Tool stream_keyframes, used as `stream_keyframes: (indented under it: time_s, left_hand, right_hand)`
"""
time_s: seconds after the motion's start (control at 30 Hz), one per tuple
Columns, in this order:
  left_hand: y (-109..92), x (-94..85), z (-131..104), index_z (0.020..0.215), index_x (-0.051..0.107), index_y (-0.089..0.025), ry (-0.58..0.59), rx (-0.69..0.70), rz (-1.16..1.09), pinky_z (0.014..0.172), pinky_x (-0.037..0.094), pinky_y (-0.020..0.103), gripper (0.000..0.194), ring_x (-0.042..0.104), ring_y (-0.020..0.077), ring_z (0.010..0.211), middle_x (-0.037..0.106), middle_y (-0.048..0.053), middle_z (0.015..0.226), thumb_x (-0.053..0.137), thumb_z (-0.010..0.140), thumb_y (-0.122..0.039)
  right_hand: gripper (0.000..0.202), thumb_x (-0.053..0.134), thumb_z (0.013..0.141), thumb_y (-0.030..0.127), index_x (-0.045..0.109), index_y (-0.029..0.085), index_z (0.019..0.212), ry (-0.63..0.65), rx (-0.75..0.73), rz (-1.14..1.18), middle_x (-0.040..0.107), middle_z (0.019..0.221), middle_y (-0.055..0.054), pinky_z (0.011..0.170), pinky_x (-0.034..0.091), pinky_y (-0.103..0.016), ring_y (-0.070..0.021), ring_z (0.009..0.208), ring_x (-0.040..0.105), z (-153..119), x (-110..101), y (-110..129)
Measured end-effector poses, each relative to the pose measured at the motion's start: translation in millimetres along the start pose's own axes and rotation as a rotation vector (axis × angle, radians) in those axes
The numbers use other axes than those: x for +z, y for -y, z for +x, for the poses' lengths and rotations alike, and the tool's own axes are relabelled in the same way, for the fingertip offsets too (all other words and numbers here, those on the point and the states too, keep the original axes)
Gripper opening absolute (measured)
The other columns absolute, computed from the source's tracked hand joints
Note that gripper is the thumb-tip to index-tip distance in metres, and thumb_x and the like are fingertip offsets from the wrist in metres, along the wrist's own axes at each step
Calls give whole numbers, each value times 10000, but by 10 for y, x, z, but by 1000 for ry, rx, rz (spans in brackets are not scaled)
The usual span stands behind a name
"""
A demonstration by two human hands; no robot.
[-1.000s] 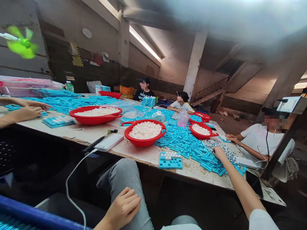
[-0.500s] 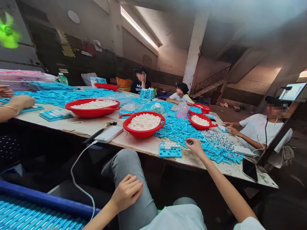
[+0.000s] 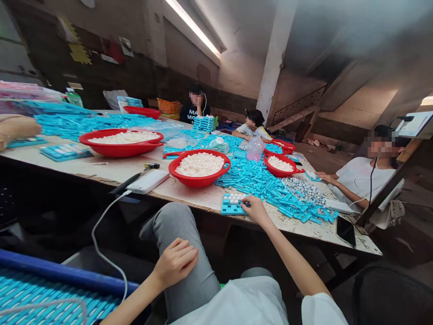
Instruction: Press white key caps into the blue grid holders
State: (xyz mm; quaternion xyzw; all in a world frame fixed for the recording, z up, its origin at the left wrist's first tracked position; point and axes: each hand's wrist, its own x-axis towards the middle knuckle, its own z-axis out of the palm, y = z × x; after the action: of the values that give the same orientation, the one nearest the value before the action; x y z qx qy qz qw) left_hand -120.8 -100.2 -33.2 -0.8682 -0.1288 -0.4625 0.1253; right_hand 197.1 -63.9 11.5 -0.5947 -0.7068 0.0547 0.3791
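Observation:
My right hand [image 3: 254, 209] is at the right side of a light-blue tray [image 3: 232, 209] at the table's near edge. Its thumb and fingertips are pinched together over the tray, and whatever they hold is too small to make out. White key-like blocks [image 3: 233, 197] fill the tray's back part, while dark slots show along the front. On my grey-trousered thigh rests my left hand [image 3: 176, 264], fingers loosely curled together with nothing seen in them. Just behind the tray lies a heap of blue plastic pieces [image 3: 250, 178].
Red basins [image 3: 199, 181] of white pieces stand behind and left of the tray. A white power bank [image 3: 149, 181] with a cable and a hammer [image 3: 151, 165] lie left. A phone [image 3: 345, 231] lies right. A blue crate [image 3: 67, 275] stands lower left. Co-workers sit around the table.
My right hand has moved left and nearer, from over the heap's edge to the tray. The left hand has stayed on my thigh. The whole view has shifted slightly.

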Motion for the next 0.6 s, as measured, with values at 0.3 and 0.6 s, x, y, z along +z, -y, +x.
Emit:
stream_keyframes:
  time_s: [0.3, 0.6]
  left_hand:
    - [4, 10, -23, 600, 436, -193, -5, -7, -12, 624, 350, 297, 354, 388, 132, 558, 465, -49, 521, 576, 871, -14]
    - [0, 2, 0, 592, 439, -191, 9, 3, -7, 621, 345, 299, 359, 386, 130, 555, 472, -49, 527, 572, 875, -16]
  right_hand:
    - [139, 622, 816, 207, 722, 232, 910, -98, 51, 209, 736, 887, -21, 728, 523, -303, -200, 806, 669, -8, 97, 34]
    - [136, 678, 852, 305, 783, 249, 917, -168, 80, 247, 689, 1009, -66, 690, 489, -288, -244, 1018, 601, -36, 136, -57]
